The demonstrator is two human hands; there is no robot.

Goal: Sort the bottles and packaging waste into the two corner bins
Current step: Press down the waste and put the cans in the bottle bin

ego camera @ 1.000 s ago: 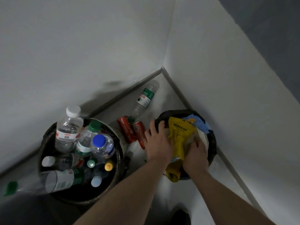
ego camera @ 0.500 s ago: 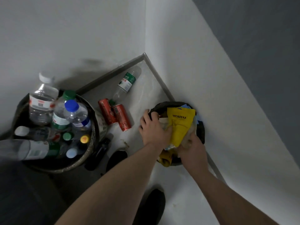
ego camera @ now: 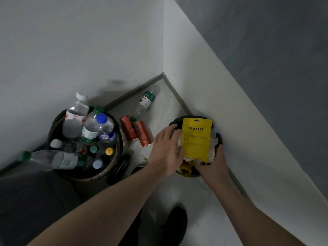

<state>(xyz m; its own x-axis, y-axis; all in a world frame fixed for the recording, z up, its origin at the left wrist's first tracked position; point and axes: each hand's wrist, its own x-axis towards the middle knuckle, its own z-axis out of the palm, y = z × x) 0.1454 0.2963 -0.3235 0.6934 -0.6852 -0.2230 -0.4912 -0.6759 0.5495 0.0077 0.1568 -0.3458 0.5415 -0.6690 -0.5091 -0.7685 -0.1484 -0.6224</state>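
Now the yellow pouch (ego camera: 197,139) lies lengthwise atop the small bin (ego camera: 219,139), left hand (ego camera: 166,150) flat beside it, right hand (ego camera: 212,164) grasping the bin's near rim.

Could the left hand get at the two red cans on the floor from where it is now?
Probably yes. The left hand rests at the small bin's rim, and the red cans lie on open floor just beside it, between the two bins, with nothing over them. It would first have to leave the yellow pouch.
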